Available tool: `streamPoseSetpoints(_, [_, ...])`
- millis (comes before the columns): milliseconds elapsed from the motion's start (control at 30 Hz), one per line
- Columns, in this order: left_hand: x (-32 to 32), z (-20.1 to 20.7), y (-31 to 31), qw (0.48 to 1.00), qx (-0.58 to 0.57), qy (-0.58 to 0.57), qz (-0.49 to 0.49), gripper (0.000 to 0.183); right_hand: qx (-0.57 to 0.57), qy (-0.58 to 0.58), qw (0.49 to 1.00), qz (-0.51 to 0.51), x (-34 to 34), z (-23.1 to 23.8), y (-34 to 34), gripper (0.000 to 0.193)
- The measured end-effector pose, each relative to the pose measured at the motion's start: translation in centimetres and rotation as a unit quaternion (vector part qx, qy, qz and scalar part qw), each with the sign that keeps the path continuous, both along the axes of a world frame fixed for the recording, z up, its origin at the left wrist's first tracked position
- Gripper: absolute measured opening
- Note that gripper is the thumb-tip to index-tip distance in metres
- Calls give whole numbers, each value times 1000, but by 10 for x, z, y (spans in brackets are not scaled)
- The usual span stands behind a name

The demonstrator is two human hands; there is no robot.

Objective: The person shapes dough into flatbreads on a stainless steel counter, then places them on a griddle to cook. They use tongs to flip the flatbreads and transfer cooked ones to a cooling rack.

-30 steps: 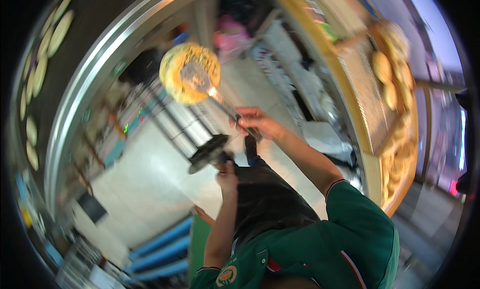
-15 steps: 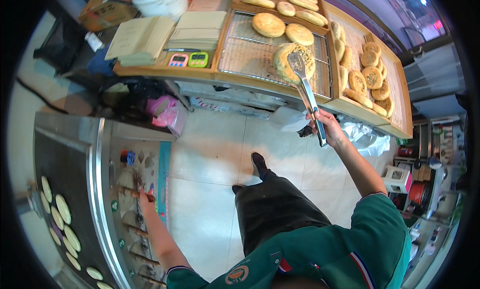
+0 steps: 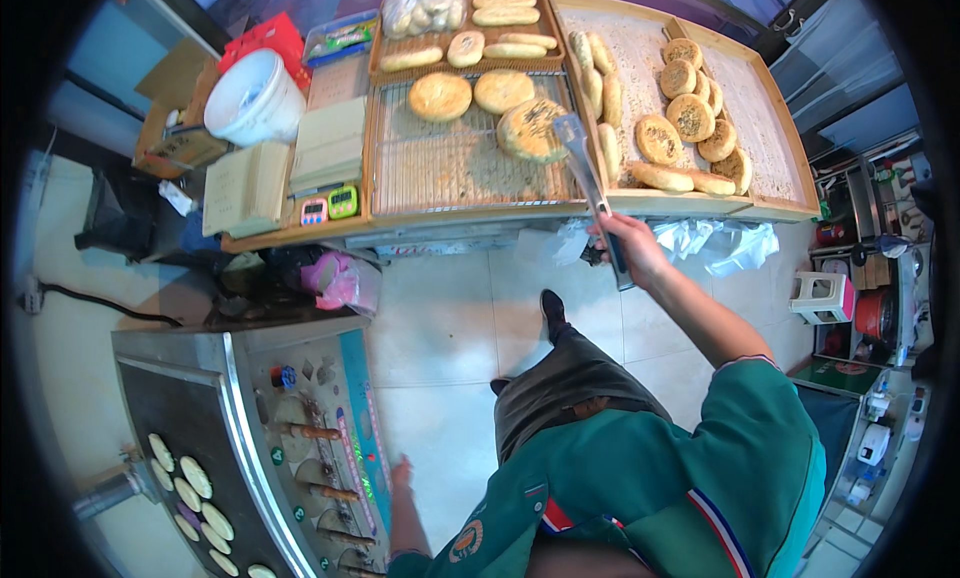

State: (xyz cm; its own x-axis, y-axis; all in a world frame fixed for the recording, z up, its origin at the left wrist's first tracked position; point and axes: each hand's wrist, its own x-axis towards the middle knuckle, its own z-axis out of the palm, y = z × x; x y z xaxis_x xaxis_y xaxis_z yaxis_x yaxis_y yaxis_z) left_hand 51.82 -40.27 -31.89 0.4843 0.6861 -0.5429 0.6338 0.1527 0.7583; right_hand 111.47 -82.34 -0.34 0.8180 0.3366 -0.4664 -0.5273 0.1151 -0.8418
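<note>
Metal tongs with dark handle grips are in my right hand, its fingers wrapped round them. Their tip overlaps the right edge of a round, seed-topped flatbread on the wire rack; whether they pinch it I cannot tell. Two plain round flatbreads lie beyond it on the same rack. My left hand hangs low beside the griddle's control panel, seemingly touching nothing; its fingers are too foreshortened to read.
Right of the rack, a wooden tray holds several round and long breads. Paper bags, two timers and a white bucket stand to the left. Pale flatbreads lie on the griddle at lower left.
The view has shifted. The seeded flatbread has moved right and away relative to the plain ones; the tongs have slid from its top to its right edge. My left hand has drawn back from the griddle's panel.
</note>
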Motion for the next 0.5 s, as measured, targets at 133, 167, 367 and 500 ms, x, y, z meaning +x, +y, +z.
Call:
streamPoseSetpoints(133, [33, 25, -122, 984, -56, 157, -56, 44, 4, 90, 995, 43, 42, -13, 12, 32])
streamPoseSetpoints(167, [49, 33, -138, 982, -60, 163, -70, 44, 22, 102, 993, 58, 54, -13, 16, 30])
streamPoseSetpoints(367, [130, 69, -176, 974, -45, 180, -132, 44, 119, 89, 982, 120, 113, 6, -6, 26])
streamPoseSetpoints(500, [173, 77, -167, 970, -24, 181, -161, 44, 219, 4, 970, 105, 148, 22, -66, 27])
